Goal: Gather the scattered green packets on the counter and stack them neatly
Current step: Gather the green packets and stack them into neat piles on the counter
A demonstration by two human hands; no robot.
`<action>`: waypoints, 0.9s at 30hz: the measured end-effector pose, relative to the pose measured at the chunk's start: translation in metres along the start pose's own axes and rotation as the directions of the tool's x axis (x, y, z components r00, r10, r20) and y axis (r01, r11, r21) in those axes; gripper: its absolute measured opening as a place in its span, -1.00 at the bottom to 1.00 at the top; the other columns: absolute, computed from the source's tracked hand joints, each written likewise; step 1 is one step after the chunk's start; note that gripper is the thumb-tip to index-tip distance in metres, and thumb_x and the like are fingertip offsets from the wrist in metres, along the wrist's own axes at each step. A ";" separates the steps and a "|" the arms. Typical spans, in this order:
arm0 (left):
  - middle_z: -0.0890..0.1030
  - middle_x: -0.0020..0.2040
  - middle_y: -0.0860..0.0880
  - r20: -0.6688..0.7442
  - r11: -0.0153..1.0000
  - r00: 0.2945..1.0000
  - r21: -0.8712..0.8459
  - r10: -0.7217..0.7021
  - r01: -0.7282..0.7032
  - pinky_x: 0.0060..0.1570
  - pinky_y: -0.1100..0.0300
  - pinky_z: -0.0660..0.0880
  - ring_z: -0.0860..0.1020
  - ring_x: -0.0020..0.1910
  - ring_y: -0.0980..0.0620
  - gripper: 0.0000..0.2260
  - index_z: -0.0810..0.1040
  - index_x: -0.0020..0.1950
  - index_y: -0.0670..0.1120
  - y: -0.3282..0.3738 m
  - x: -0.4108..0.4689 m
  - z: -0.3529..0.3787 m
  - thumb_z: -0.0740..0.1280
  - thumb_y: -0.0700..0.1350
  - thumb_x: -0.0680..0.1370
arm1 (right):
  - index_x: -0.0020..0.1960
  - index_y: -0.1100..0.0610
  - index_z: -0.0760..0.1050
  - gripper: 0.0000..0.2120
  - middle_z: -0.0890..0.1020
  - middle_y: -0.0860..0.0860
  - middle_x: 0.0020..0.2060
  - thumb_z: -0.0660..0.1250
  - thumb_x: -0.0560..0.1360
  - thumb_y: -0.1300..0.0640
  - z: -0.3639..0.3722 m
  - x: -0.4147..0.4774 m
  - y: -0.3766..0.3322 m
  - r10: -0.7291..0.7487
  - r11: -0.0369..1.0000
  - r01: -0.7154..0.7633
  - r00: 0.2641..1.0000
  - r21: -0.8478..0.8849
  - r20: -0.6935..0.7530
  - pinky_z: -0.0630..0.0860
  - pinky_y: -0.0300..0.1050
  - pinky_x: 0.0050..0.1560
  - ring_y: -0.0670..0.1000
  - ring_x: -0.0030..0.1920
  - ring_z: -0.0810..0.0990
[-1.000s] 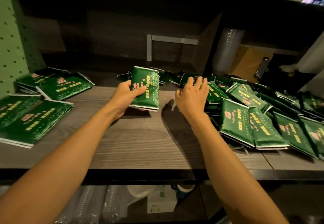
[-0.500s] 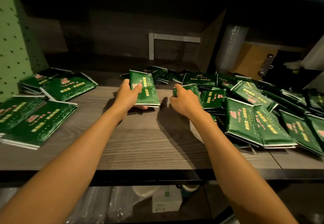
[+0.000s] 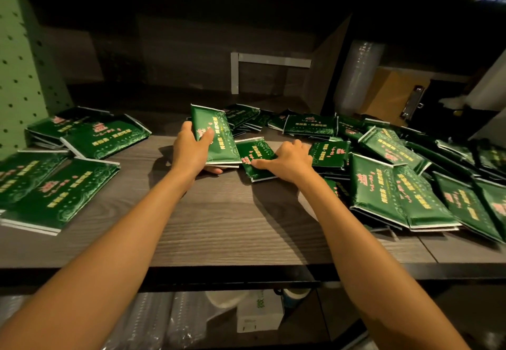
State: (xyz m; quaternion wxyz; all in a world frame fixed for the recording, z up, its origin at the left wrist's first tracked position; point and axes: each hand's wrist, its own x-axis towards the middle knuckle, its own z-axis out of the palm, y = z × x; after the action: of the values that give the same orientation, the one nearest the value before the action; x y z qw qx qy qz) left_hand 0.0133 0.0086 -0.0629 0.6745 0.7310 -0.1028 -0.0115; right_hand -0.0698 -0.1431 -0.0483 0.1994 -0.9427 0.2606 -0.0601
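Green packets are sitting in four neat stacks (image 3: 59, 196) at left w/ a big heap (image 3: 397, 185) remaining right, while left hand (image 3: 191, 152) is gripping a small bundle (image 3: 216, 138) & right hand (image 3: 290, 162) is pinching one more packet (image 3: 256, 157) off the wood counter (image 3: 232, 226).

We see neat stacks (image 3: 59, 185) lower left on counter (image 3: 232, 229) | held packets (image 3: 216, 137) centre, second packet (image 3: 256, 159) just right | loose heap (image 3: 410, 185) right | pegboard (image 3: 24, 62) upper left.

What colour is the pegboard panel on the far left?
Light green with rows of small dark holes; the pegboard panel shows in the head view.
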 end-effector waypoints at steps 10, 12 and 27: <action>0.54 0.11 -0.13 -0.010 0.998 0.998 0.009 -0.062 0.062 -0.27 0.11 0.59 0.58 -0.04 -0.05 -0.85 0.40 0.17 -0.12 0.000 0.007 0.001 0.16 -0.15 0.62 | 0.44 0.19 0.05 -0.52 0.48 0.01 -0.20 0.09 0.57 0.36 -0.010 -0.005 -0.007 0.021 0.724 0.142 0.974 0.676 -0.227 0.38 -0.02 -0.22 0.04 -0.17 0.47; 0.54 0.13 -0.14 -0.002 0.999 0.999 0.014 -0.049 0.049 -0.19 0.20 0.51 0.55 0.04 -0.06 -0.83 0.42 0.19 -0.15 0.000 0.007 0.003 0.15 -0.18 0.62 | 0.44 0.15 0.08 -0.52 0.51 0.02 0.04 0.12 0.58 0.35 -0.011 -0.006 -0.011 -0.018 0.586 0.132 0.989 0.800 -0.150 0.43 -0.14 -0.08 -0.03 0.00 0.48; 0.54 0.19 -0.11 0.218 0.973 0.964 -0.142 -0.151 0.185 -0.05 0.10 0.54 0.57 0.01 0.01 -0.69 0.32 0.33 -0.15 0.003 -0.004 0.015 0.20 -0.13 0.61 | 0.41 0.14 0.30 -0.55 0.44 -0.08 -0.36 0.25 0.56 0.07 0.018 -0.005 -0.019 -0.331 0.858 0.352 0.936 0.376 -0.121 0.29 -0.21 -0.34 -0.04 -0.28 0.43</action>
State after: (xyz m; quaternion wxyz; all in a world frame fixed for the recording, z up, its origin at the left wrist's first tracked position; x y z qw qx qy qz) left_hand 0.0067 -0.0053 -0.0618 0.7135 0.6752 -0.1081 -0.1526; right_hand -0.0614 -0.1194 -0.0575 0.3630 -0.9129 0.0774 -0.1701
